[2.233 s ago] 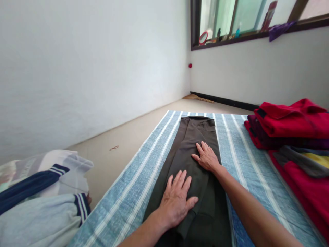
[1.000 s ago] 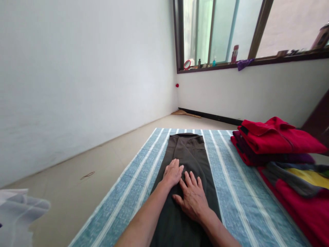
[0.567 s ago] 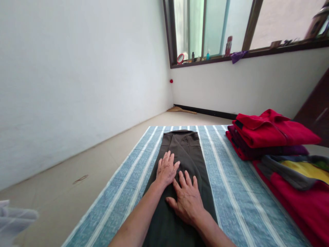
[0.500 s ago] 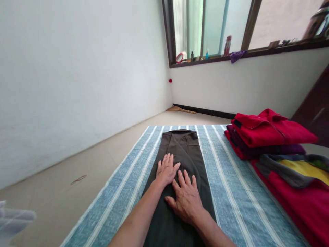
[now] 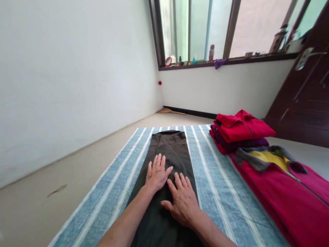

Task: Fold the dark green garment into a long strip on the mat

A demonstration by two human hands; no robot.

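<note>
Dark trousers (image 5: 169, 144), folded lengthwise, lie along a blue-and-white striped cloth (image 5: 213, 185), with the waistband at the far end. My left hand (image 5: 157, 173) rests flat on the trousers, fingers stretched forward. Just right of it and slightly nearer, my right hand (image 5: 183, 200) also lies on the fabric, fingers spread and thumb out to the left. Neither hand grips anything. The near part of the trousers is partly hidden by my forearms and runs out of view.
To the right sit folded red and purple garments (image 5: 244, 127) in a stack, with a red zip jacket (image 5: 280, 192) nearer. A white wall (image 5: 77, 68) rises on the left. Small items line the window sill (image 5: 190, 66). A brown door (image 5: 305, 103) stands at the right.
The view has turned to the right, bringing the door and more of the zip jacket into sight. Both hands stay on the trousers, almost unmoved on the fabric.
</note>
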